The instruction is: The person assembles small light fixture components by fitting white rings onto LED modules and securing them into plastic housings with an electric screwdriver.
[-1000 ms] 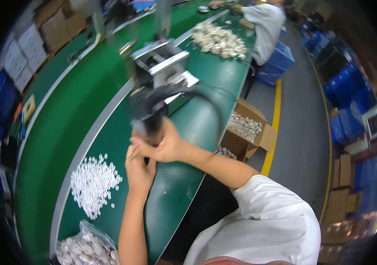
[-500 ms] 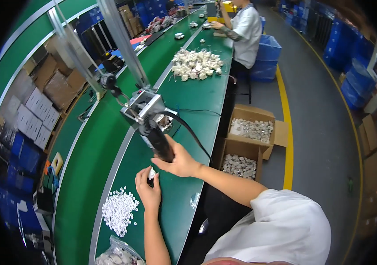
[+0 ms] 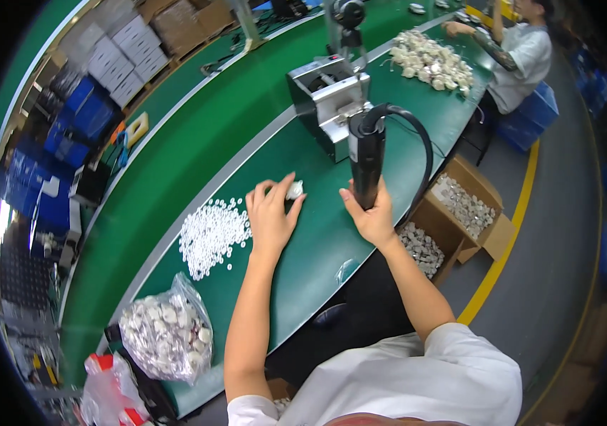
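My right hand is wrapped round the lower part of a black electric screwdriver, which has a thick black cable at its top. The screwdriver is upright over the green bench, and its tip is hidden by the hand. To the left, my left hand holds a small white round part between thumb and fingers, low over the bench. A gap separates the screwdriver from that part. Beside my left hand lies a spread pile of small white rings.
A metal device stands on the bench behind the screwdriver. Farther back lies a heap of white parts, near a co-worker. A clear bag of white pieces sits at the near left. Cardboard boxes of small parts stand right of the bench.
The view has turned, bringing the bag of pieces further in. My right hand and the screwdriver have moved away from the white part to its right; my left hand still holds the part.
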Demonstrator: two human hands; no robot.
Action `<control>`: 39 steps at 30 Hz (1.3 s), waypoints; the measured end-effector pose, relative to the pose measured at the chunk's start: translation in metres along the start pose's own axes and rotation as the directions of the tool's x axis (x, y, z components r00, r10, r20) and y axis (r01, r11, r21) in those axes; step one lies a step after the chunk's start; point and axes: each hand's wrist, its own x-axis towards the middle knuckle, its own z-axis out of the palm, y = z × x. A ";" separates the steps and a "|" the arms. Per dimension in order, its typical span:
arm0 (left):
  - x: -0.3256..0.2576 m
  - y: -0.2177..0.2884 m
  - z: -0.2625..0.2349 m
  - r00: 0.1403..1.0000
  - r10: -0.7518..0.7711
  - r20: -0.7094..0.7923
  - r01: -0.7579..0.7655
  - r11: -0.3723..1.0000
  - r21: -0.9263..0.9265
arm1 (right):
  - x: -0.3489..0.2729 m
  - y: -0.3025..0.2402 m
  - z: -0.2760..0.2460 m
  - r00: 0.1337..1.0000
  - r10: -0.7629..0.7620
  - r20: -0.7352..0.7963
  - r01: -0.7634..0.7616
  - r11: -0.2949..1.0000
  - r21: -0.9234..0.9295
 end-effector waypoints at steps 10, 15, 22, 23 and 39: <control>0.060 -0.029 0.062 0.942 -0.322 -0.095 0.316 0.946 -0.076 | 0.005 -0.008 0.000 0.996 -0.021 0.090 0.012 0.994 0.107; 0.065 -0.032 0.072 0.948 -0.302 -0.099 0.296 0.953 -0.065 | 0.002 -0.006 -0.006 0.995 0.056 0.077 -0.070 0.980 0.187; 0.086 -0.029 0.084 0.936 -0.323 -0.139 0.306 0.943 -0.129 | 0.001 -0.005 0.001 0.992 0.084 0.096 -0.095 0.988 0.121; 0.089 -0.024 0.081 0.934 -0.350 -0.079 0.335 0.930 -0.152 | 0.001 -0.004 0.001 0.992 0.084 0.092 -0.095 0.987 0.127; 0.032 0.060 0.030 0.919 0.082 0.386 0.131 0.860 -0.494 | 0.010 -0.013 -0.005 0.999 -0.005 -0.042 -0.002 0.987 -0.162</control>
